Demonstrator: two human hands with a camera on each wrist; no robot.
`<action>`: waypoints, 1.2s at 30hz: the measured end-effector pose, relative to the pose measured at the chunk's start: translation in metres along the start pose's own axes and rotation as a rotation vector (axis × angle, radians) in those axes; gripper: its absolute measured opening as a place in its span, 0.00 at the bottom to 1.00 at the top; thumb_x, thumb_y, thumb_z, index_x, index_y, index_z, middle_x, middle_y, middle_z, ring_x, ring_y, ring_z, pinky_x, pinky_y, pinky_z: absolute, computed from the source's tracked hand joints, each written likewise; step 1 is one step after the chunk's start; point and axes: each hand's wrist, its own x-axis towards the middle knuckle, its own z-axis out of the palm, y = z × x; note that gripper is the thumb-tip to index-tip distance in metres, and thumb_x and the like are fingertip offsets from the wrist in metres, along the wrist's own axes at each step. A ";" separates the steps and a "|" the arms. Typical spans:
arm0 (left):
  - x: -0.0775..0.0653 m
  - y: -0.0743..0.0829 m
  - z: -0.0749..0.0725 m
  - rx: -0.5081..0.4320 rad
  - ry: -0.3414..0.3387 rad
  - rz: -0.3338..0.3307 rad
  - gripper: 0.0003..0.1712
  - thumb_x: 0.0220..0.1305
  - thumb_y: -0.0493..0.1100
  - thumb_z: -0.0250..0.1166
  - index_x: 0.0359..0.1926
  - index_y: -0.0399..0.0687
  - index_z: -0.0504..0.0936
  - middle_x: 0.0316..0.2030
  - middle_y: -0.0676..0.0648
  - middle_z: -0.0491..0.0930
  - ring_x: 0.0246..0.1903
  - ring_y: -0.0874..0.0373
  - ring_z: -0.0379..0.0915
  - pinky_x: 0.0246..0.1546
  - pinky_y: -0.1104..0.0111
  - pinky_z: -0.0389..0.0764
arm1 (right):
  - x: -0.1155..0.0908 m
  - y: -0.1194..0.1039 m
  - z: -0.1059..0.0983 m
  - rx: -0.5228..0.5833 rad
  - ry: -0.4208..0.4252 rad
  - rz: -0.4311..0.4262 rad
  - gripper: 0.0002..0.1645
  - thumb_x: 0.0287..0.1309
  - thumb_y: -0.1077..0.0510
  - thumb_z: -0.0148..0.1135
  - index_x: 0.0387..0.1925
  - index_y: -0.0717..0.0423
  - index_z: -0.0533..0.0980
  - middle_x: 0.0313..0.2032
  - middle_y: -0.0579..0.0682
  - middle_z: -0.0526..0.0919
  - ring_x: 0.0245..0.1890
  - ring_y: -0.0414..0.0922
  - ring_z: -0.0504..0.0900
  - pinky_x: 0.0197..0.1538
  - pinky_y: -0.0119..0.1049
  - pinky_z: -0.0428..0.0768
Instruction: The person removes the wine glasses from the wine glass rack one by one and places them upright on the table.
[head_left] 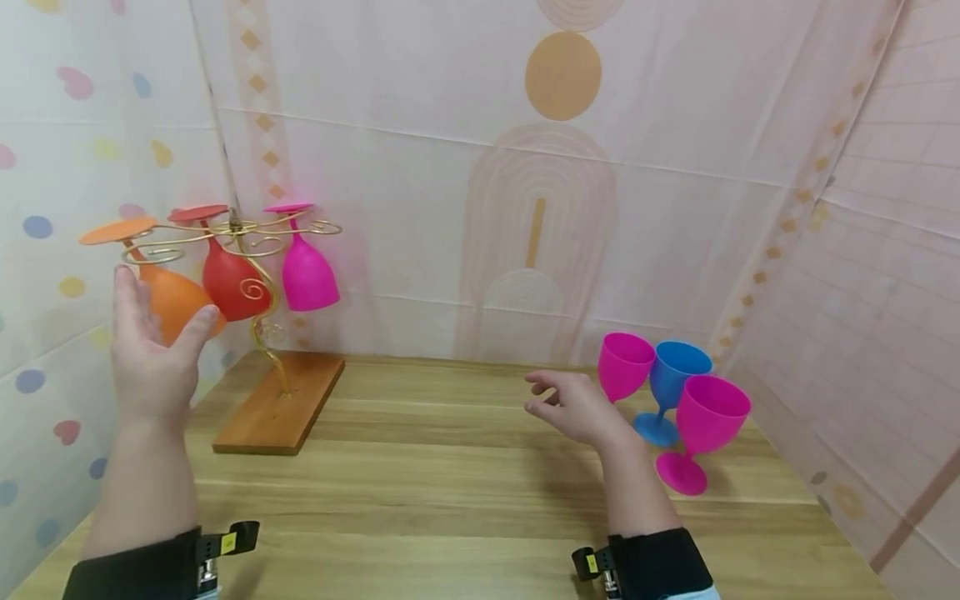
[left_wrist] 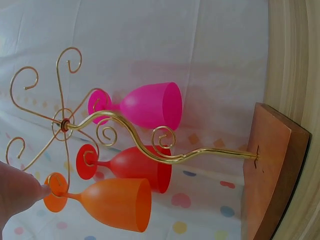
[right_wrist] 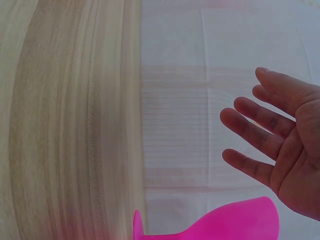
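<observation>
An orange goblet [head_left: 177,298] hangs upside down by its foot from a gold wire rack [head_left: 266,287]. My left hand [head_left: 153,358] is beside it, fingers straight and thumb apart, overlapping the bowl in the head view. In the left wrist view a fingertip [left_wrist: 40,190] is right at the goblet's foot. A red goblet [head_left: 232,279] and a magenta goblet [head_left: 309,271] hang inverted from the same rack. Over the table, my right hand [head_left: 573,406] holds nothing, its fingers loosely bent, left of a standing pink goblet [head_left: 625,364].
The rack's wooden base [head_left: 288,400] stands at the table's left. At the right, a blue goblet [head_left: 678,371] and another pink goblet [head_left: 711,417] stand upright. Patterned cloth [head_left: 420,208] walls rise behind the wooden table [head_left: 420,500] and along its sides.
</observation>
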 end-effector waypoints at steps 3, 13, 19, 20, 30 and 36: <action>0.004 -0.003 -0.003 -0.034 -0.008 -0.014 0.55 0.70 0.40 0.65 0.82 0.66 0.36 0.80 0.63 0.33 0.77 0.70 0.27 0.70 0.77 0.50 | 0.001 0.000 0.001 -0.023 0.001 0.001 0.26 0.64 0.50 0.70 0.63 0.47 0.79 0.51 0.49 0.86 0.46 0.44 0.86 0.45 0.41 0.86; 0.006 -0.004 -0.005 -0.023 -0.040 0.027 0.56 0.68 0.36 0.67 0.82 0.66 0.39 0.80 0.62 0.37 0.78 0.67 0.29 0.68 0.78 0.54 | 0.001 -0.003 0.004 -0.047 -0.013 0.022 0.27 0.64 0.50 0.71 0.64 0.44 0.79 0.52 0.48 0.85 0.47 0.43 0.86 0.45 0.41 0.86; 0.006 -0.006 -0.004 -0.037 -0.049 0.006 0.56 0.68 0.38 0.67 0.82 0.67 0.39 0.80 0.63 0.37 0.78 0.68 0.30 0.69 0.77 0.52 | 0.001 -0.003 0.005 -0.012 -0.037 0.009 0.27 0.64 0.51 0.70 0.64 0.45 0.78 0.52 0.48 0.85 0.47 0.45 0.86 0.46 0.42 0.86; 0.006 -0.007 -0.004 -0.043 -0.051 0.007 0.56 0.68 0.38 0.68 0.82 0.67 0.40 0.80 0.62 0.37 0.78 0.67 0.30 0.69 0.77 0.51 | 0.001 -0.003 0.006 -0.007 -0.041 0.005 0.27 0.65 0.51 0.70 0.64 0.45 0.78 0.52 0.47 0.85 0.47 0.45 0.86 0.46 0.42 0.86; 0.005 -0.007 -0.004 -0.099 -0.006 0.052 0.56 0.67 0.35 0.68 0.82 0.64 0.42 0.80 0.60 0.39 0.78 0.64 0.34 0.72 0.76 0.45 | 0.000 -0.006 0.009 0.028 -0.060 -0.023 0.27 0.66 0.52 0.69 0.65 0.46 0.77 0.51 0.46 0.84 0.47 0.45 0.86 0.46 0.42 0.86; 0.006 -0.007 -0.009 -0.062 -0.026 0.044 0.56 0.67 0.36 0.68 0.82 0.67 0.41 0.80 0.61 0.39 0.78 0.65 0.35 0.71 0.77 0.49 | 0.000 -0.007 0.012 0.029 -0.062 -0.027 0.26 0.66 0.51 0.69 0.64 0.45 0.78 0.50 0.45 0.84 0.47 0.45 0.86 0.46 0.42 0.86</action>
